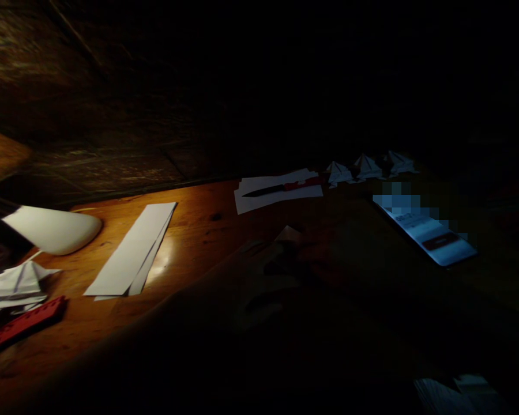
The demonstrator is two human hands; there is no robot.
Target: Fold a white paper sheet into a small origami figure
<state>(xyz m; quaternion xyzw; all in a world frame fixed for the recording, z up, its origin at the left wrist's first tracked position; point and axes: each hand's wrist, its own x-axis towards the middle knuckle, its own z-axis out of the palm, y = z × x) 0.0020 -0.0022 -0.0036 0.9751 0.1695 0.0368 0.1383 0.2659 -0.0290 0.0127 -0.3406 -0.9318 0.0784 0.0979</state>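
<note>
Orange-brown wood made up the tabletop, lit only at its left end by one white lamp shade and falling into deep shadow toward the middle and right. In that shadow, near the table's centre, one small pale folded paper piece showed faintly. Just beside it was a dim reddish shape that seemed to be a hand. Which hand it was, and whether its fingers were spread, pressed together or pinching the paper, could not be told in the dark.

Under the lamp lay one stack of long white paper strips, with at least two edges showing. At the left edge were one folded white paper figure and, just in front of it, one flat red plastic bar.

Farther back, one knife with a black blade and red handle rested on a few overlapping white sheets. To their right stood three small folded white paper figures in a row. One phone with a lit screen lay near them, and more pale paper showed at the bottom right corner.
</note>
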